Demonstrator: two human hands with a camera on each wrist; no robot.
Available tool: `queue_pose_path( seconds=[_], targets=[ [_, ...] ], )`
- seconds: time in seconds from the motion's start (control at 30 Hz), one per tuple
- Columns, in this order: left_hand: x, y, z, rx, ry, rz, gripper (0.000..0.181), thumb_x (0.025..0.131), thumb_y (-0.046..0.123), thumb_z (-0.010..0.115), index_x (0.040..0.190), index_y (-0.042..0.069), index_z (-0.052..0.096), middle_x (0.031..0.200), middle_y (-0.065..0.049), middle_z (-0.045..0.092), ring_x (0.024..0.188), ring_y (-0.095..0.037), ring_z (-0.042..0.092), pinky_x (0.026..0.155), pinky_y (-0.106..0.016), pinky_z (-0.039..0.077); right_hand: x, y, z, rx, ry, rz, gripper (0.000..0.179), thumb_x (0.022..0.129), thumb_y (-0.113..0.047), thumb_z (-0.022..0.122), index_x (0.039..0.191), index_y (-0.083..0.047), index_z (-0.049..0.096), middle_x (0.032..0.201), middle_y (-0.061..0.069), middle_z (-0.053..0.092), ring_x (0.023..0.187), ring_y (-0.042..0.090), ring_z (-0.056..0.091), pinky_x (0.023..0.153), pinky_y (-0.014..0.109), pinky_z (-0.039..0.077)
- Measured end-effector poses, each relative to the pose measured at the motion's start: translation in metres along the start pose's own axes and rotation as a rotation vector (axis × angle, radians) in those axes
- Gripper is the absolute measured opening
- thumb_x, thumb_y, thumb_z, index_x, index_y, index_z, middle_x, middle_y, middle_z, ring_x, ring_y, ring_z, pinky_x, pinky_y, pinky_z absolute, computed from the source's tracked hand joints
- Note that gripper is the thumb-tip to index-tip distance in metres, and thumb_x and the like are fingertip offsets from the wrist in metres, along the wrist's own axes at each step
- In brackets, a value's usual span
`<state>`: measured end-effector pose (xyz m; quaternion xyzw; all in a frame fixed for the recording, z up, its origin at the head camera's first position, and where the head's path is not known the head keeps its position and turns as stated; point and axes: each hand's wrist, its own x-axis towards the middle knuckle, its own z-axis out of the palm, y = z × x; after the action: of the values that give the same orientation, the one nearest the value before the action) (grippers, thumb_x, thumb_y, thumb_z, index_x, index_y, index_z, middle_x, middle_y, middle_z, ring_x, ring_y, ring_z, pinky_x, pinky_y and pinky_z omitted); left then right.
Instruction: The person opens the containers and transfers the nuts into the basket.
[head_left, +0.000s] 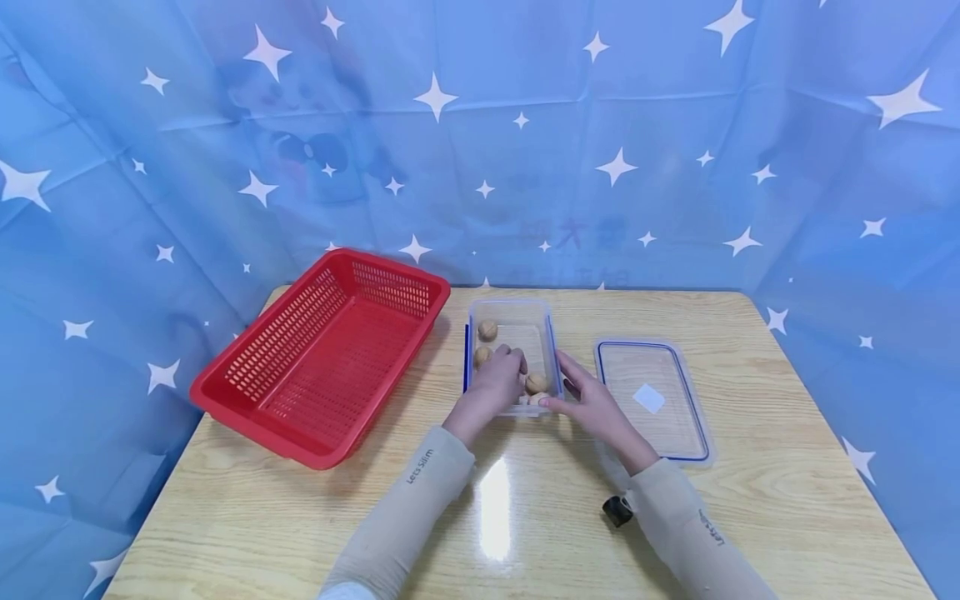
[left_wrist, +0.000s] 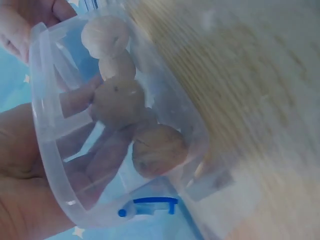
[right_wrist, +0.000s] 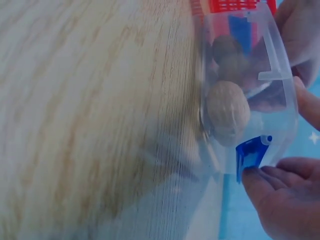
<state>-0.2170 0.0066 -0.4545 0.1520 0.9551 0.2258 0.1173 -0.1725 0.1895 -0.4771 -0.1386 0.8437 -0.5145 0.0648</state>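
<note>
While walnuts [head_left: 487, 330] are lying in a clear box [head_left: 512, 312] on the bench [head_left: 780, 500], the left hand [head_left: 497, 380] is resting among them, its grip unclear, and the right hand [head_left: 597, 408] is touching the box, thumb and fingers apart.

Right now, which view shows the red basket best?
Head: the red basket shows whole, unobstructed. Right wrist catches only a strip at the top edge, partly through the clear container; left wrist shows none.

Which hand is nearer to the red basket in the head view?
Left. The left hand reaches into the clear container, to the right of the red basket; the right hand is farther off, at the container's right side.
</note>
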Motion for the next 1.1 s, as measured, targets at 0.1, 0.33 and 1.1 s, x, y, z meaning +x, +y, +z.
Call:
queue_pose_path(
  seconds=[0.1, 0.33, 1.1],
  targets=[
    [0.001, -0.006, -0.001, -0.234, 0.062, 0.008, 0.020, 0.089, 0.004, 0.067, 0.108, 0.009, 0.064, 0.112, -0.008, 0.062, 0.099, -0.020, 0.062, 0.085, -0.030, 0.054, 0.000, -0.001, 0.000, 0.003, 0.002, -0.002, 0.084, 0.091, -0.012, 0.072, 0.156, 0.003, 0.021, 0.163, 0.027, 0.017, 0.149, 0.046, 0.024, 0.119, 0.053, 0.028],
    [-0.001, -0.007, -0.001, -0.747, 0.122, 0.013, 0.020, 0.094, 0.003, 0.065, 0.114, 0.004, 0.063, 0.119, -0.016, 0.066, 0.114, -0.030, 0.062, 0.099, -0.040, 0.052, 0.000, -0.003, 0.000, 0.012, 0.004, -0.004, 0.083, 0.091, -0.010, 0.072, 0.156, 0.003, 0.022, 0.163, 0.027, 0.018, 0.149, 0.045, 0.024, 0.119, 0.054, 0.028],
    [-0.002, 0.000, 0.010, -0.618, 0.008, -0.079, 0.023, 0.090, 0.026, 0.075, 0.108, 0.013, 0.066, 0.109, -0.003, 0.069, 0.091, -0.012, 0.064, 0.075, -0.021, 0.052, 0.002, 0.001, 0.000, 0.008, -0.006, -0.021, 0.084, 0.091, -0.010, 0.072, 0.156, 0.002, 0.021, 0.163, 0.026, 0.021, 0.146, 0.046, 0.029, 0.117, 0.052, 0.031]
  ],
)
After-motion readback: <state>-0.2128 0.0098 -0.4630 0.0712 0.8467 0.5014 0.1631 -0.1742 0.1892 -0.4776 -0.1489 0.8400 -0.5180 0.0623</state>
